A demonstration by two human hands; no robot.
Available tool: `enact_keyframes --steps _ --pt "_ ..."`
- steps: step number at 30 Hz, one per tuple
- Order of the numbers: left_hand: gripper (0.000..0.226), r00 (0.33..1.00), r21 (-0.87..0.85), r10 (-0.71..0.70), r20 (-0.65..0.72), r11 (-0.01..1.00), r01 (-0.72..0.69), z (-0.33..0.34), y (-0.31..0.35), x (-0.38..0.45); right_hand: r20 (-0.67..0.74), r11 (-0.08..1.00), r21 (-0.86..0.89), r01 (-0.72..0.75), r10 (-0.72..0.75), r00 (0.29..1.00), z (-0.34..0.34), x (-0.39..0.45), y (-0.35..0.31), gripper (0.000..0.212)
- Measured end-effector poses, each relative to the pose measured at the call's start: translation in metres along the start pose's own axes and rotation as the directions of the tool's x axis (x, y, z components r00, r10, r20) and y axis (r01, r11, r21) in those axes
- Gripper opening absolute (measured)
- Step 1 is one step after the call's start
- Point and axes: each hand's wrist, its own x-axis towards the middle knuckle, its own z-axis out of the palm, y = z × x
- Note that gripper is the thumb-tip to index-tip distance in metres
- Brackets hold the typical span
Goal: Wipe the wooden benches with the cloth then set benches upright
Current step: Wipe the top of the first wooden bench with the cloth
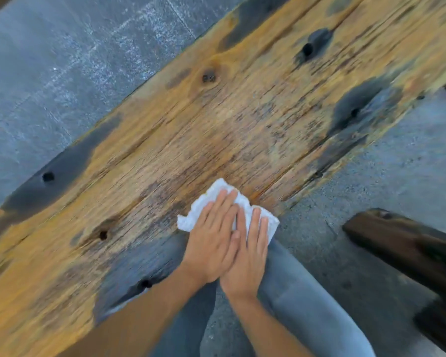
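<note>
A weathered wooden bench [216, 119] of orange-brown planks with dark stains and bolt holes runs diagonally across the view. A crumpled white cloth [216, 197] lies near its front edge. My left hand [211, 240] and my right hand [250, 256] lie flat side by side on the cloth, fingers straight, pressing it onto the wood. The cloth's near part is hidden under my hands.
Grey paved ground [62, 60] lies beyond the bench and at right. A dark wooden piece [410, 248] stands at the right edge, close to my right arm. My legs in grey jeans [307, 305] are below the hands.
</note>
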Motion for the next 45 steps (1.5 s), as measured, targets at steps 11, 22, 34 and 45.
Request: enact_keyframes --steps 11,22,34,45 --pt "0.064 0.980 0.138 -0.197 -0.009 0.971 0.196 -0.006 0.015 0.051 0.032 0.966 -0.050 0.252 -0.251 0.967 -0.027 0.075 0.035 0.060" --pt "0.062 0.812 -0.035 -0.511 -0.282 0.851 0.524 -0.121 -0.009 0.376 0.090 0.806 -0.195 0.559 -0.553 0.828 -0.159 0.441 -0.032 0.057" --pt "0.069 0.876 0.055 -0.452 -0.170 0.883 0.466 -0.121 0.020 0.416 0.110 0.889 -0.116 0.442 -0.431 0.895 -0.192 0.450 -0.008 0.073" --pt "0.068 0.984 0.192 -0.168 0.056 0.969 0.155 0.019 0.133 0.239 0.154 0.982 -0.088 0.168 -0.153 0.976 -0.148 0.227 0.153 0.066"
